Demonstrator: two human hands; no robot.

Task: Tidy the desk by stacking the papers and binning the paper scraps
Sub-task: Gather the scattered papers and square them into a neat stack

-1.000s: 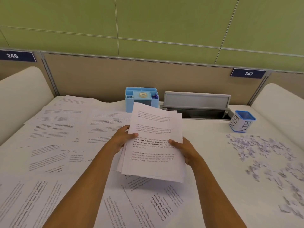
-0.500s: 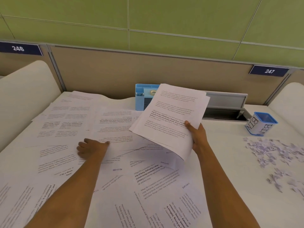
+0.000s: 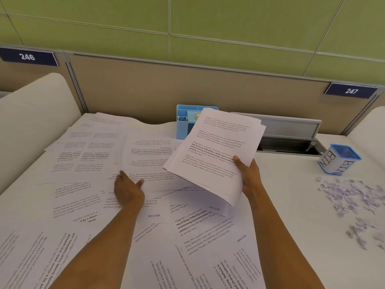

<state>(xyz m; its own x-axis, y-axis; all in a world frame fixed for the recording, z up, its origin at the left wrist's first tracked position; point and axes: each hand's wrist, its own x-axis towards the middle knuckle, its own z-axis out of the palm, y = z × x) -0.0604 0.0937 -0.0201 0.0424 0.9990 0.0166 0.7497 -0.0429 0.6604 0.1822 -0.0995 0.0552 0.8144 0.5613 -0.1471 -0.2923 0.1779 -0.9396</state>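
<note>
My right hand (image 3: 249, 177) grips a stack of printed papers (image 3: 218, 147) by its right edge, thumb on top, and holds it tilted above the desk (image 3: 287, 184). Many loose printed sheets (image 3: 83, 159) cover the left and near parts of the desk, overlapping each other. My left hand (image 3: 128, 191) is at the near edge of one upside-down sheet (image 3: 150, 157), thumb on it; that sheet looks raised and blurred. A pile of small paper scraps (image 3: 354, 197) lies at the right. A white cup with a blue rim marked BIN (image 3: 337, 163) stands behind the scraps.
A blue desk organiser (image 3: 184, 124) stands at the back, partly hidden by the held stack. To its right a grey cable-tray lid (image 3: 291, 127) stands open. Beige partition panels and white side dividers bound the desk.
My left hand let go of the stack and went down left to the loose sheets, where it now has one sheet's edge. My right hand keeps the stack, tilted to the right.
</note>
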